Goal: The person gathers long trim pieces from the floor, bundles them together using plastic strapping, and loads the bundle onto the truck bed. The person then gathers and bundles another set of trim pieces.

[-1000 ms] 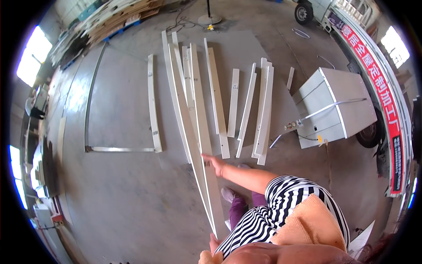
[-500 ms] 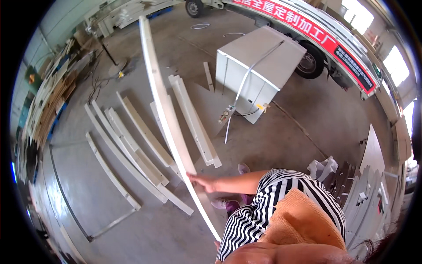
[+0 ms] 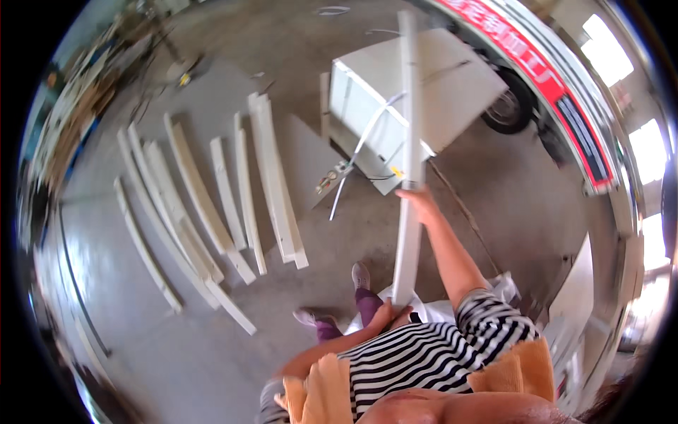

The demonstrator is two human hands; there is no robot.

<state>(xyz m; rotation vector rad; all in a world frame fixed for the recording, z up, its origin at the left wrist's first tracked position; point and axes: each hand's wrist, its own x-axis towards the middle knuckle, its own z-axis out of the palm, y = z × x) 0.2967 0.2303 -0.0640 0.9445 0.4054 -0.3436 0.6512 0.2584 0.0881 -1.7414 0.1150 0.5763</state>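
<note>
A long, narrow white board point(image 3: 410, 240) stretches away from my body, its far end passing in front of the big white box. My right hand point(image 3: 421, 204) grips it around the middle, fingers bent over its edge. Down at the near end, close to my waist, my left hand point(image 3: 387, 314) is closed around the board's end; some of its fingers are hidden. Left of the board, a pair of stacked pale boards point(image 3: 275, 180) lies on the floor. Several more pale strips, such as a shorter one point(image 3: 227, 191), lie roughly side by side farther left.
A large white box point(image 3: 452, 92) stands ahead with a pale hose point(image 3: 367, 145) over it. Behind it is a truck with a red banner point(image 3: 512, 42). Stacked sheets point(image 3: 78, 116) line the left wall. White plastic point(image 3: 438, 311) lies by my legs; a white panel point(image 3: 572, 290) leans at right.
The held board has swung to the right, from over the floor strips to in front of the white box. My right hand has moved right with it; my left hand now shows at its near end.
</note>
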